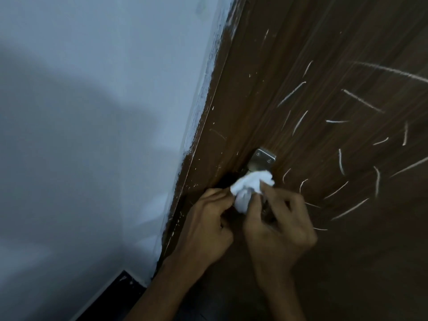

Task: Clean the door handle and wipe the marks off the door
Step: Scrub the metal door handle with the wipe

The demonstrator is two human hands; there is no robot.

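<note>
A brown wood-grain door (324,54) fills the right half of the view, with several white chalk-like marks (361,100) across it. A metal door handle plate (262,159) with two screws sits near the door's edge; the handle below it is wrapped in a crumpled white cloth (247,186). My left hand (206,225) pinches the cloth's left side. My right hand (278,230) grips the cloth from the right, fingers curled around it and the hidden handle.
A pale blue-white wall (92,112) takes up the left half, with ragged paint along the dark door frame (196,158). A dark skirting strip (115,293) runs at the lower left.
</note>
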